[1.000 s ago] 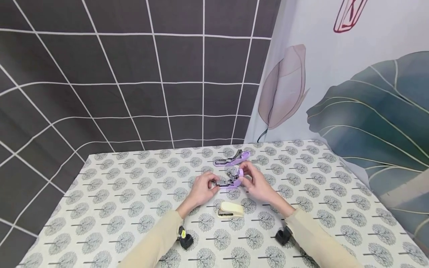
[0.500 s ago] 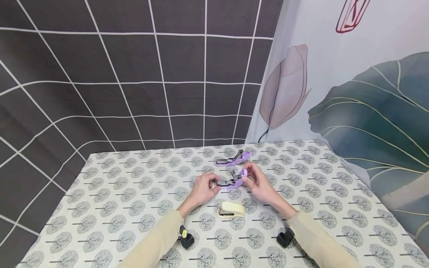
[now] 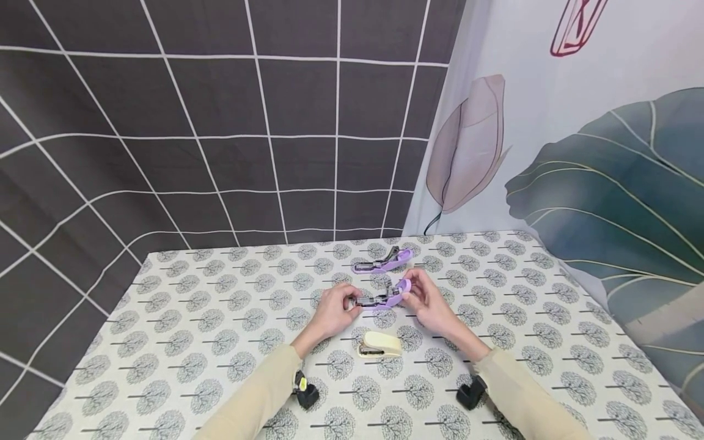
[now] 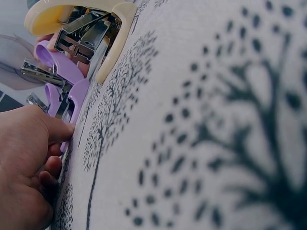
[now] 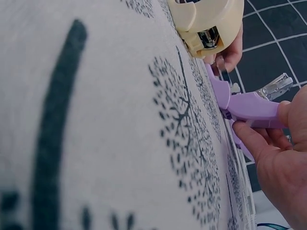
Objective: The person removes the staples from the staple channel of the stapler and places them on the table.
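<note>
A purple stapler [image 3: 397, 297], its top cover swung back from its base, lies between both hands in the head view. The left hand [image 3: 333, 310] pinches the front end of the base near the cloth, also seen in the left wrist view. The right hand [image 3: 429, 304] holds the raised purple cover between thumb and fingers; the right wrist view shows the thumb on the cover [image 5: 254, 110]. A metal magazine sticks up from the stapler's middle. Fingers hide both ends of it.
Behind lies a second purple stapler [image 3: 395, 260], likewise unfolded. A cream stapler [image 3: 385, 344], folded together, sits in front, between the forearms. A tree-print cloth [image 3: 231, 342] covers the table. A dark grid curtain [image 3: 220, 165] hangs at the back.
The right hand has moved slightly right and tipped the purple stapler's cover further back from the base. The left hand stays at the front end. The other staplers have not moved.
</note>
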The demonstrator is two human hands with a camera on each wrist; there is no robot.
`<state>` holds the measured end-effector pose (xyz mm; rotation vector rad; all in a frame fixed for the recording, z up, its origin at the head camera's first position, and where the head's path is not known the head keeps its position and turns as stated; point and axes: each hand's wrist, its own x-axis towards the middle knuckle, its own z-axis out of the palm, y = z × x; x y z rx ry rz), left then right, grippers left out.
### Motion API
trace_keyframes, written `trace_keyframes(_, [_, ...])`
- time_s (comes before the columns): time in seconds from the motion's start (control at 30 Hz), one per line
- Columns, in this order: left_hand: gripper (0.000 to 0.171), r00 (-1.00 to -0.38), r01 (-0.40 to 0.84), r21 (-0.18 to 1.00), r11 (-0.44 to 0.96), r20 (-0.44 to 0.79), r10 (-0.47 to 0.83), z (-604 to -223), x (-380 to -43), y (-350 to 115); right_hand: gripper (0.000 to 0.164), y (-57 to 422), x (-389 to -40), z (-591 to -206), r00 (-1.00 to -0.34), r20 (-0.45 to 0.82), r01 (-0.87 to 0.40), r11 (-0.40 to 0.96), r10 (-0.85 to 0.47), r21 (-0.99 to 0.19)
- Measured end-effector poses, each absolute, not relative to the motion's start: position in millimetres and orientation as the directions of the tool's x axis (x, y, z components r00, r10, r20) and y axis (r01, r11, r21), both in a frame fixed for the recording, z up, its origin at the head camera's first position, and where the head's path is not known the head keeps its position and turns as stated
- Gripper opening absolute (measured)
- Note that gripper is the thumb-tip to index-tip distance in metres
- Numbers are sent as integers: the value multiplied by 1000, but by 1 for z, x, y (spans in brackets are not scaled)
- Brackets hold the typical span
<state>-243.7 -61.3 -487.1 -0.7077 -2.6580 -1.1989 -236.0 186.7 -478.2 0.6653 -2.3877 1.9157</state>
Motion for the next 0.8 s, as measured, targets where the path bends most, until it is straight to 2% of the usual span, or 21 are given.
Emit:
trace_keyframes(0.33, [22,-881,468,673,572,308,359,-486,-243,-61,27,191,-234,-479,-937,179,-229,139,-298,-964])
trace_keyframes(0.8, [22,-880,472,676,566,316,356,-487,-244,-60,29,198,-234,-485,-951,100,-106,4,-293,-994])
